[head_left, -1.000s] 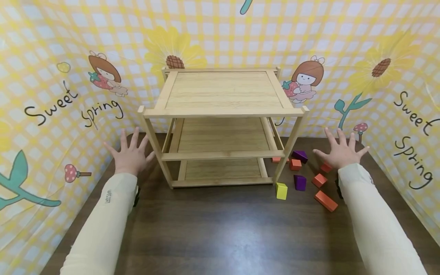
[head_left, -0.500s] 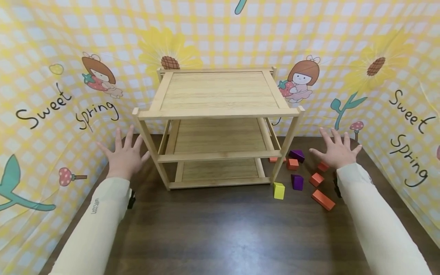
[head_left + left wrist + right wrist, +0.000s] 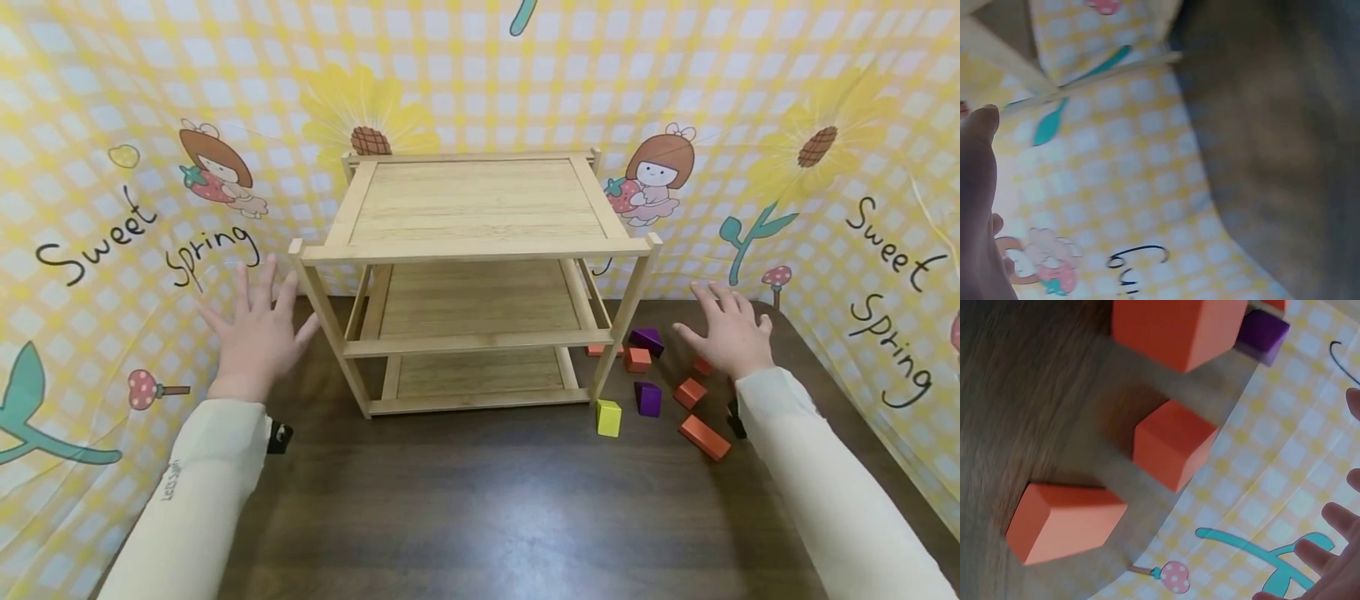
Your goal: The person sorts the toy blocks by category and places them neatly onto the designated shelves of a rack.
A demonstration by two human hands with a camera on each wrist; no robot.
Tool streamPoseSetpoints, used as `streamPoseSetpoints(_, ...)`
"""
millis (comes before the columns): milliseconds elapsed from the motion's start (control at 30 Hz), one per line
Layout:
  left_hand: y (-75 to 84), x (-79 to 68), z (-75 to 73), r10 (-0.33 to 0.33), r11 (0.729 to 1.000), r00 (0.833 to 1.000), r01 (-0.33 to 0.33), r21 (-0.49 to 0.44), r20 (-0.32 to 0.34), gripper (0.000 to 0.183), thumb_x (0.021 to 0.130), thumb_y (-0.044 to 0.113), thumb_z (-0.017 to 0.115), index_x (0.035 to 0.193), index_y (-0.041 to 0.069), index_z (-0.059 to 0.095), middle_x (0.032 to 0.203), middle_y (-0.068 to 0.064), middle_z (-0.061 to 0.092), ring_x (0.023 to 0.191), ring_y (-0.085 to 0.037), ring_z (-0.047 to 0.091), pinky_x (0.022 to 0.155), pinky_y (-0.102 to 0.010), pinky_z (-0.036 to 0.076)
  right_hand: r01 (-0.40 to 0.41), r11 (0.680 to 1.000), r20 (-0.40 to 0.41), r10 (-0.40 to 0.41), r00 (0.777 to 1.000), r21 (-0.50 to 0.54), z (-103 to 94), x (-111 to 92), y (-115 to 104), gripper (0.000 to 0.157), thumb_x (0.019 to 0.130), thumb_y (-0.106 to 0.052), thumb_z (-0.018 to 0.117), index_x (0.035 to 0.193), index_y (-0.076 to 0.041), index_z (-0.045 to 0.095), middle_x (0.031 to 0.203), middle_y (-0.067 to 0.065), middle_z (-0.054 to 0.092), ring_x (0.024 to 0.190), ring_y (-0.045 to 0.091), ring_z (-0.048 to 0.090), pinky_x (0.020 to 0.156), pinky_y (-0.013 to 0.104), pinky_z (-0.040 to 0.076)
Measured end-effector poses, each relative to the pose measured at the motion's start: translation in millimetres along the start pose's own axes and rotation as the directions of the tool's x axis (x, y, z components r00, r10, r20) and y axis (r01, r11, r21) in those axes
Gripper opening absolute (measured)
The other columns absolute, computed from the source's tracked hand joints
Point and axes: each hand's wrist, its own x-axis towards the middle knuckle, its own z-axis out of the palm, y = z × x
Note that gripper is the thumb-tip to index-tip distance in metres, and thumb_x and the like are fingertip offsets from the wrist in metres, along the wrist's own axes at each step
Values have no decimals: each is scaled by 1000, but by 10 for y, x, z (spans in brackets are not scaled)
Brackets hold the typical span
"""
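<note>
My left hand (image 3: 258, 343), fingers spread and holding nothing, hovers to the left of a three-tier wooden shelf rack (image 3: 480, 204). In the left wrist view, part of that hand (image 3: 977, 206) shows at the left edge. On the other side, my right hand (image 3: 731, 335) is raised above scattered blocks, its fingers extended and slightly bent. Closest to it are an orange block (image 3: 691, 392), a longer orange block (image 3: 705, 437) and a purple block (image 3: 648, 399). A yellow block (image 3: 609, 418) stands by the rack's front right leg. The right palm partly hides another orange block (image 3: 702, 365).
Behind the rack, and along both sides, hangs a yellow checked cloth (image 3: 480, 75) with printed flowers and figures. A dark wooden tabletop (image 3: 450, 500) stretches in front. Further back lie a purple block (image 3: 647, 341) and an orange block (image 3: 638, 360).
My left hand has risen and shifted slightly left, away from the rack. The right hand's fingers have drawn closer together and bent a little. The blocks and rack stay put.
</note>
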Motion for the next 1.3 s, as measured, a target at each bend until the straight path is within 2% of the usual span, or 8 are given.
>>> streamPoseSetpoints(200, 92, -27, -234, -6, 998, 998, 2, -64, -65, 74, 107, 51, 38, 165, 24, 2, 170, -8, -11, 150, -33, -27, 97, -85, -18, 24, 999, -35, -23, 999, 23, -5, -43, -63, 78, 102, -56, 49, 162, -12, 24, 159, 29, 26, 138, 59, 25, 99, 82, 21)
streamPoseSetpoints(400, 170, -78, -453, 7, 994, 987, -25, -107, -160, 70, 108, 48, 38, 165, 23, 7, 171, -10, -1, 154, -38, -14, 100, -84, -17, 48, 998, -90, -44, 995, 43, -15, -92, -97, 69, 104, -44, 53, 157, -5, 33, 150, 32, 38, 130, 59, 36, 92, 79, 32)
streamPoseSetpoints(600, 277, -153, -647, 38, 989, 965, -74, -131, -261, 64, 109, 42, 38, 164, 20, 15, 170, -9, 11, 156, -35, -3, 106, -79, -15, 67, 995, -102, -60, 993, 67, -26, -140, -111, 64, 105, -38, 54, 154, -1, 37, 149, 33, 39, 129, 59, 37, 94, 78, 33)
streamPoseSetpoints(867, 442, -248, -824, 124, 982, 923, -167, -89, -365, 64, 105, 37, 42, 164, 22, 21, 169, 0, 18, 156, -27, 9, 114, -72, -10, 82, 992, -98, -73, 992, 93, -21, -130, -138, 61, 104, -32, 55, 152, 2, 38, 147, 34, 40, 130, 58, 37, 98, 78, 31)
streamPoseSetpoints(1000, 547, -278, -892, 161, 978, 906, -199, -60, -392, 63, 105, 40, 40, 163, 21, 24, 169, 2, 21, 156, -23, 13, 116, -69, -9, 84, 989, -89, -73, 993, 123, 13, -103, -168, 59, 104, -28, 57, 150, 4, 40, 145, 34, 41, 130, 57, 37, 102, 74, 31)
streamPoseSetpoints(1133, 651, -305, -958, 205, 970, 888, -239, -33, -411, 62, 104, 40, 40, 162, 19, 28, 167, -1, 26, 155, -22, 17, 117, -68, -9, 84, 981, -61, -74, 995, 173, 48, -86, -212, 57, 103, -23, 58, 149, 7, 40, 146, 35, 40, 133, 56, 35, 109, 70, 29)
streamPoseSetpoints(1233, 718, -325, -998, 227, 968, 888, -251, -9, -399, 63, 105, 40, 41, 162, 17, 29, 167, -3, 27, 155, -22, 18, 116, -69, -8, 85, 976, -39, -79, 996, 200, 77, -72, -236, 55, 103, -19, 58, 148, 9, 41, 145, 37, 40, 134, 55, 36, 111, 68, 28)
streamPoseSetpoints(1300, 756, -332, -1014, 236, 968, 894, -249, 15, -381, 63, 105, 41, 41, 162, 16, 28, 167, -3, 26, 155, -22, 19, 117, -69, -7, 76, 974, -19, -74, 997, 215, 97, -63, -247, 53, 103, -18, 58, 146, 10, 43, 144, 37, 41, 133, 54, 38, 110, 68, 29)
